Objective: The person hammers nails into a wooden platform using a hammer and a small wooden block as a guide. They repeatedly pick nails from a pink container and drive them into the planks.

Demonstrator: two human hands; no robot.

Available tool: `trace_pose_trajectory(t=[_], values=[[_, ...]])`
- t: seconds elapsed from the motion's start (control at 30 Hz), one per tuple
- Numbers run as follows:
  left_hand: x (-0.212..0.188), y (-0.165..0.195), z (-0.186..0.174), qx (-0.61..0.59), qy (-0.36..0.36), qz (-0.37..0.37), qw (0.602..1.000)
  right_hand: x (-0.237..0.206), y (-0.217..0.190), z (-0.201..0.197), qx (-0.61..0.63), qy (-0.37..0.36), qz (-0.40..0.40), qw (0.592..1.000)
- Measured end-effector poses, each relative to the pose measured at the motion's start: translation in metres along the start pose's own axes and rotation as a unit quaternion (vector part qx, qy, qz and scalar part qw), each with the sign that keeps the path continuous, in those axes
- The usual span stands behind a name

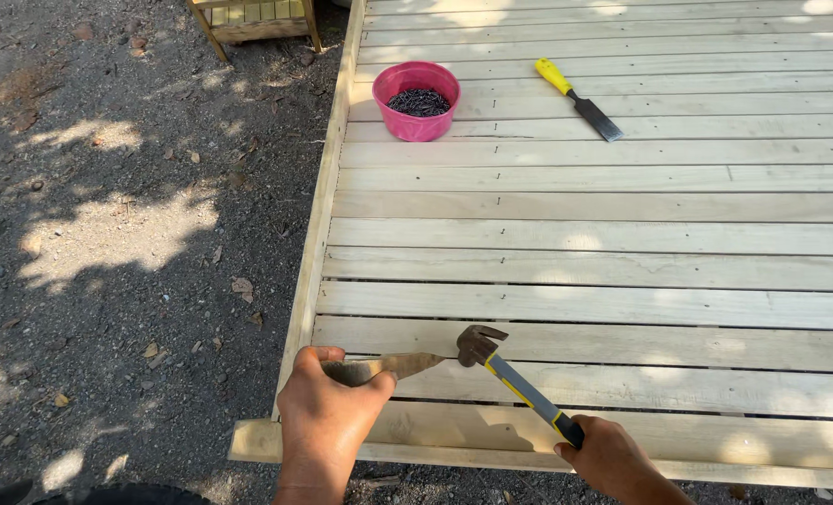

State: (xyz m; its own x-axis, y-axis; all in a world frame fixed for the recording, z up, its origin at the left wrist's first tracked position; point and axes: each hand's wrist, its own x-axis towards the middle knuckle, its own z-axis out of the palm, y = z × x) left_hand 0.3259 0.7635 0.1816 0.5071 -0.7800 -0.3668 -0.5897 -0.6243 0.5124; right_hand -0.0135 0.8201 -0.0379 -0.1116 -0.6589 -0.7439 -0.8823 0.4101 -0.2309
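Hammer (514,379) head meets a thin wood sliver (398,366) at lower centre; right hand (613,458) grip wraps the handle, left hand (327,411) grip pinches the sliver. Slatted platform (603,234) looks largely nailed; pink bowl of nails (416,100) waits upper centre.

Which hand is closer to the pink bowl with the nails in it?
Left. The left hand, holding a flat metal blade, is below the pink bowl on the platform's left side. The right hand, gripping the hammer, is farther right and lower.
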Motion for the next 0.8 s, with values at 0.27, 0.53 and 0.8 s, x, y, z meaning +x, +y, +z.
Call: trace_pose_trajectory(t=[0.27, 0.53, 0.8], values=[[0.010, 0.015, 0.031, -0.066, 0.058, 0.106, 0.991, -0.038, -0.036, -0.028, 0.179, -0.069, 0.067, 0.979], [0.008, 0.040, 0.049, -0.102, 0.079, 0.164, 0.978, -0.095, -0.088, -0.091, 0.246, -0.003, -0.028, 0.969], [0.002, 0.042, 0.046, -0.105, 0.016, 0.115, 0.988, -0.125, -0.100, -0.107, 0.200, -0.016, -0.089, 0.976]])
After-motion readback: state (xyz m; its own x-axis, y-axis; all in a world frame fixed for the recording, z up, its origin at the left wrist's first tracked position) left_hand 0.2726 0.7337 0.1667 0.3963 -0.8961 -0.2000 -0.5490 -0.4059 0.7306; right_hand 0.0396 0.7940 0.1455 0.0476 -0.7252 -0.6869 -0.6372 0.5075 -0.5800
